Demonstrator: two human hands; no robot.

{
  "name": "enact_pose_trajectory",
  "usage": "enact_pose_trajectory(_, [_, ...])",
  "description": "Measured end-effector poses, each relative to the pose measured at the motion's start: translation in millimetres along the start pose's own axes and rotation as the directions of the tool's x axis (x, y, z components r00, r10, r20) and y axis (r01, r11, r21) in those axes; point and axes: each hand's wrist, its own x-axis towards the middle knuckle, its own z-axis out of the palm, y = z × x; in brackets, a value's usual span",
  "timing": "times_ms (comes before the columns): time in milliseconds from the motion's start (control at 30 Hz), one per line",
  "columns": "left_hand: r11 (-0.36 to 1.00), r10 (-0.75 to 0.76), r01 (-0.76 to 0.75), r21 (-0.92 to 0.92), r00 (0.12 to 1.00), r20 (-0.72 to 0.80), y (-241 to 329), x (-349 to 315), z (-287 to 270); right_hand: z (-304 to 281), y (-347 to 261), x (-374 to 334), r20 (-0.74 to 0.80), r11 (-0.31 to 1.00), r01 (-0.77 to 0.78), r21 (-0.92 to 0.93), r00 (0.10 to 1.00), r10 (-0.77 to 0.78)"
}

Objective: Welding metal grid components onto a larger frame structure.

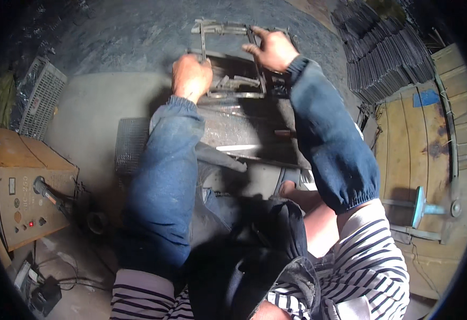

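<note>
A thin-barred rectangular metal frame [234, 96] is in front of me, over a low dark metal work stand [233, 125]. My left hand [191, 77] is closed around the left side bar of the frame. At the upper right corner is my right hand [276, 50], its index finger and thumb reaching over the right bar with a gap between them; its other fingers are hidden. Through the frame's opening I see several loose metal pieces [238, 81]. Blue sleeve covers are on both my forearms.
A welding-machine-like box [31, 197] with a lit red light and a cable stands at left. Grey perforated crates [41, 98] lean behind it. Stacked flat dark sheets [382, 50] are at far right, near a yellowish panel [412, 138] with a turquoise metal piece [420, 208].
</note>
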Motion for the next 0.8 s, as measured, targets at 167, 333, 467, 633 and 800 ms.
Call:
enact_pose_trajectory(167, [0.999, -0.046, 0.046, -0.022, 0.999, -0.005, 7.7, -0.3, -8.1, -31.0, -66.1, -119.0, 0.256, 0.904, 0.242, 0.351, 0.904, -0.342])
enact_pose_trajectory(333, [0.996, -0.054, 0.054, -0.070, 0.999, 0.002, 8.5, 5.3, 3.7, 47.5, -14.4, -196.3, 0.543, 0.961, 0.195, 0.197, 0.794, -0.273])
enact_pose_trajectory(467, [0.991, -0.119, 0.124, -0.057, 0.989, 0.083, 4.3, -1.6, -5.6, 42.7, -23.1, -208.8, 0.585, 0.988, 0.118, 0.104, 0.796, -0.156])
enact_pose_trajectory(633, [0.985, -0.139, 0.143, -0.092, 0.989, 0.056, 9.3, -5.7, -6.3, -21.2, -24.7, -198.6, 0.486, 0.998, 0.024, 0.066, 0.873, -0.053])
enact_pose_trajectory(800, [0.984, -0.147, 0.152, -0.090, 0.987, 0.058, 7.3, -3.1, -4.7, -70.9, -50.7, -124.0, 0.158, 0.958, 0.045, 0.282, 0.983, -0.092])
